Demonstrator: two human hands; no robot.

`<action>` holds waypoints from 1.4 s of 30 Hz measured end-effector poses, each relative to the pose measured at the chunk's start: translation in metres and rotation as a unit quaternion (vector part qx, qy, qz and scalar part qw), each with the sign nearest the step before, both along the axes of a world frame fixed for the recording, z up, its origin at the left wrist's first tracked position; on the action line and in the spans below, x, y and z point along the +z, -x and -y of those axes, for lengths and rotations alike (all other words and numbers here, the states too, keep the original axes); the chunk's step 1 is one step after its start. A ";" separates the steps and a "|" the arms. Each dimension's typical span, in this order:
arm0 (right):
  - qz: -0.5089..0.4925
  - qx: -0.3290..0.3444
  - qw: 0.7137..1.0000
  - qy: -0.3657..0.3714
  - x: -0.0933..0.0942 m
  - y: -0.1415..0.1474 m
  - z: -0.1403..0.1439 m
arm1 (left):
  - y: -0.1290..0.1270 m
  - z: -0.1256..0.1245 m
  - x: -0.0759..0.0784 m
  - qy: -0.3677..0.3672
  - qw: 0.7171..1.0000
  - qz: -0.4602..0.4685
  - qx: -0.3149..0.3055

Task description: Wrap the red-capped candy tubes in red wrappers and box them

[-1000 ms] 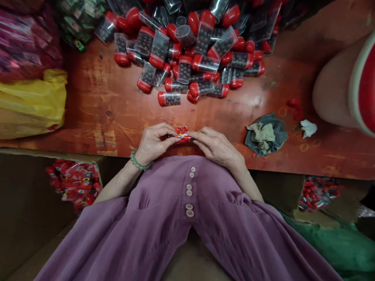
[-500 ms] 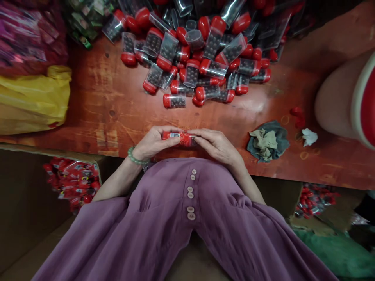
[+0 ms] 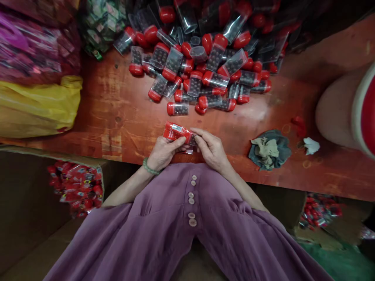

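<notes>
Red packet (image 3: 175, 132) now tilted, left end raised

i see a bare strip of table (image 3: 117, 117) open between my hands and the pile of red-capped tubes (image 3: 202, 70), which blocks the far side. to the left the yellow bag (image 3: 38, 105) closes that edge. to the right the crumpled rag (image 3: 269, 150) and a white scrap (image 3: 311, 145) lie in the way, with a big roll (image 3: 345, 109) beyond.

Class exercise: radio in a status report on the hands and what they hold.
Left hand and right hand both grip red packet. Vial pile beyond, apart. Nothing between.
</notes>
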State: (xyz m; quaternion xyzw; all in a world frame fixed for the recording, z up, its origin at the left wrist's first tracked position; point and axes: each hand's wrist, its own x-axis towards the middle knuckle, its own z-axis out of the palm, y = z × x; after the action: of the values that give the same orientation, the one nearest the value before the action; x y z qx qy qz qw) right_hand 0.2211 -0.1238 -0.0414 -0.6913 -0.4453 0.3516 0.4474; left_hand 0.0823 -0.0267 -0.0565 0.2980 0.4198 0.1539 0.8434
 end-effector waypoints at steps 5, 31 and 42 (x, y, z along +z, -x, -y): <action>-0.043 -0.047 0.998 -0.016 -0.007 0.009 -0.002 | -0.004 -0.002 0.004 -0.086 0.996 0.002 -0.005; -0.277 -0.078 0.956 -0.050 -0.001 0.022 -0.023 | -0.019 -0.004 0.014 -0.112 0.990 0.058 0.068; -0.090 0.047 0.990 -0.094 -0.004 0.006 -0.011 | -0.003 -0.008 0.025 -0.020 0.996 0.077 0.034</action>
State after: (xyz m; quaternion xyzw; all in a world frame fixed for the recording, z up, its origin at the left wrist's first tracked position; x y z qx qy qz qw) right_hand 0.2152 -0.1131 -0.0450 -0.5900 -0.4664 0.3899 0.5314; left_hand 0.0848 -0.0186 -0.0318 0.2873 0.3600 0.2134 0.8616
